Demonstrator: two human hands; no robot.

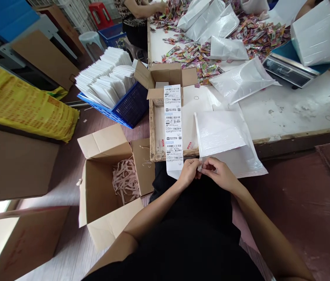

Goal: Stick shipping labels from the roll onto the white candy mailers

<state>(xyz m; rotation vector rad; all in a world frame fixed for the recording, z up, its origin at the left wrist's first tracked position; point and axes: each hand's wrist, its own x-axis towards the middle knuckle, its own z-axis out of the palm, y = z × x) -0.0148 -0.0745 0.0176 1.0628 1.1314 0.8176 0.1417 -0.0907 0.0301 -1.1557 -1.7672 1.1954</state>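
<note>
A white bubble mailer [226, 134] lies at the table's near edge, its lower part hanging over. At its near left corner my left hand [188, 172] is closed in a pinch on the mailer's edge. My right hand [218, 173] meets it there, thumb and fingers also pinched at that corner; exactly what lies between the fingertips is partly hidden. Just left of my hands a strip of printed shipping labels [173, 125] runs from a small open carton [166, 74] over the table edge.
On the floor stands an open cardboard box [100, 183] with pink paper strips [126, 180]. A blue crate [132, 103] holds stacked white mailers [109, 76]. Farther back are filled mailers [242, 80], a scale [290, 70], piled small packets [266, 37] and a co-worker's arm [141, 8].
</note>
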